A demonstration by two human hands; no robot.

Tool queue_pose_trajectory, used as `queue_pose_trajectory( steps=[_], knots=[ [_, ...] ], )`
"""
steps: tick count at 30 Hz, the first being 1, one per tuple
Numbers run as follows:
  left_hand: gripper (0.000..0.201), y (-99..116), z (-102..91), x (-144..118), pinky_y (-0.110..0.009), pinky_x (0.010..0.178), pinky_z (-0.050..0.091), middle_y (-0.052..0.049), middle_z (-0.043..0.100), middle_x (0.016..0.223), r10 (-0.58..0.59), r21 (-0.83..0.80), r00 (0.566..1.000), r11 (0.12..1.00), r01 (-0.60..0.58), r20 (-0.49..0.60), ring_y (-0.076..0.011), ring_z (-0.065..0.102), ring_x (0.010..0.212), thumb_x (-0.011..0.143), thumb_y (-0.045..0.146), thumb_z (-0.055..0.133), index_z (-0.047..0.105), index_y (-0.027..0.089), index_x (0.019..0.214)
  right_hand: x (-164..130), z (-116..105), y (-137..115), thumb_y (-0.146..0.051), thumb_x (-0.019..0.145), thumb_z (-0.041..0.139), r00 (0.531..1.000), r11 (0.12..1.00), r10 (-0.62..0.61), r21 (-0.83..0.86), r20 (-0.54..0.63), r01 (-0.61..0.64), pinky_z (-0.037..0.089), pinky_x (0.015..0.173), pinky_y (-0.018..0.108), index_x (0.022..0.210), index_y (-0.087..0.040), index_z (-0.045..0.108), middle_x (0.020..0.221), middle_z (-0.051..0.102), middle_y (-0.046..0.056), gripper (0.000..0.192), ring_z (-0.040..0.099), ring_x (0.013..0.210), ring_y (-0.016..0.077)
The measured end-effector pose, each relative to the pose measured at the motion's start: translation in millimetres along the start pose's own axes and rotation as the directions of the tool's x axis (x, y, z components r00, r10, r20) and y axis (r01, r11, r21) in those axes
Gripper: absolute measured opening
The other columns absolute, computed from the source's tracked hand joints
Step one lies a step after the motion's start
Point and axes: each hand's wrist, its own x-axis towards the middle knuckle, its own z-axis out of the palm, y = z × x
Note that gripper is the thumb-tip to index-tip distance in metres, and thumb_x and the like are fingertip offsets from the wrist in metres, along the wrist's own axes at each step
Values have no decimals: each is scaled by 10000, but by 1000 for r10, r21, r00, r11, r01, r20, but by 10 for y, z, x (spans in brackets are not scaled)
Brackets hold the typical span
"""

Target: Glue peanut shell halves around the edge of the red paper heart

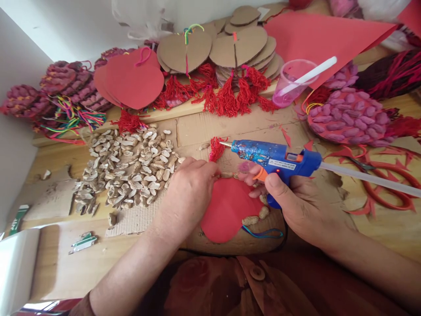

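right hand (296,197) grip: clasps glue gun (276,159) | left hand (192,186) grip: presses red heart (226,210)

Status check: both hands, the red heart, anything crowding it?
Right hand grips blue glue gun. Left hand presses peanut shell onto red heart. Shell pile beside left hand, apart from heart.

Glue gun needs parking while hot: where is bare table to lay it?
Bare wood shows at the near left, below the peanut shell pile. Cardboard between the right hand and the pink cup is mostly free. The back edge and right side are crowded.
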Motion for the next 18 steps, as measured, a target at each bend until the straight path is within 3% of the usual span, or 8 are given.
queue_pose_trajectory(
  steps=[5,9,16,18],
  knots=[
    [122,-41,17,1,-336,705,481,-36,737,810,25,-26,1000,999,-25,-10,-229,651,801,900,89,698,755,195,883,6,13,19,-498,1013,564,1000,1000,10,22,-4,-10,675,761,289,1032,-247,704,1046,775,57,287,767,956,205],
    [162,-30,3,11,-323,672,469,-28,701,767,59,5,998,998,-59,-10,-213,630,748,926,100,672,768,214,990,11,0,2,-516,1010,563,1000,1000,17,-25,6,-17,673,743,291,1027,-247,710,1018,786,55,307,769,910,200],
    [244,66,-50,153,-315,618,475,-49,645,719,-6,119,988,993,-13,157,-217,624,690,949,78,582,783,216,948,22,12,46,-568,997,560,998,998,68,4,-13,-68,663,643,282,1071,-243,700,1053,788,63,361,779,891,205],
    [240,71,-38,159,-314,631,493,-52,660,741,-15,110,987,994,-2,161,-219,638,710,952,82,577,778,214,946,25,17,41,-579,993,559,997,997,78,-2,-18,-78,660,619,280,1061,-245,698,1068,785,70,368,780,893,209]
  ],
)
